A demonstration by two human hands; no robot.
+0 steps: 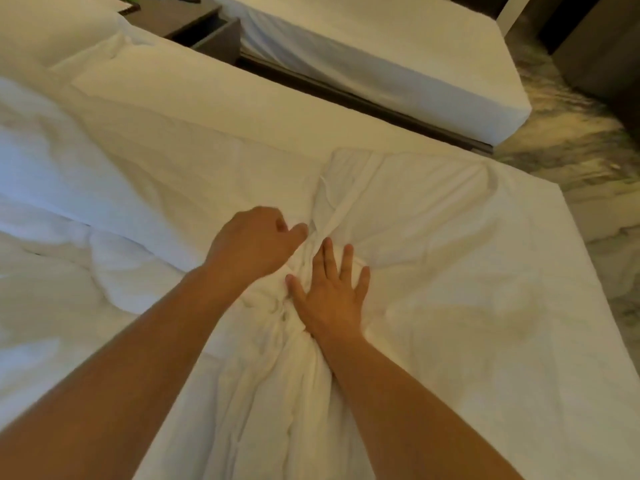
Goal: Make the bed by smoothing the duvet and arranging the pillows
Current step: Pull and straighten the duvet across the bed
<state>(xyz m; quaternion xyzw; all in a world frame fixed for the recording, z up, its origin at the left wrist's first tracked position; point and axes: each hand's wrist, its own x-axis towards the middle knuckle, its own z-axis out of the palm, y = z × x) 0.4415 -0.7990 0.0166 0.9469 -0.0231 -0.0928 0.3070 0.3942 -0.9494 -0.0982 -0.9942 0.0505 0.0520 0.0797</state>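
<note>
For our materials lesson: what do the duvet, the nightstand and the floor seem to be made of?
Duvet: soft white woven fabric, matte; it creases and bunches.
Nightstand: dark brown wood or laminate, flat panels.
Floor: likely patterned carpet or veined stone; too blurred to tell.

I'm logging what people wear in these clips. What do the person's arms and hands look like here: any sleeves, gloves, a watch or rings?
Both forearms are bare as far as the frame shows: no sleeve or cuff in view. The left hand and right hand wear no gloves. No watch, bracelet or ring shows on either, though the left hand's fingers are partly curled out of sight.

Hotel room: twin white beds (398,64)
</note>
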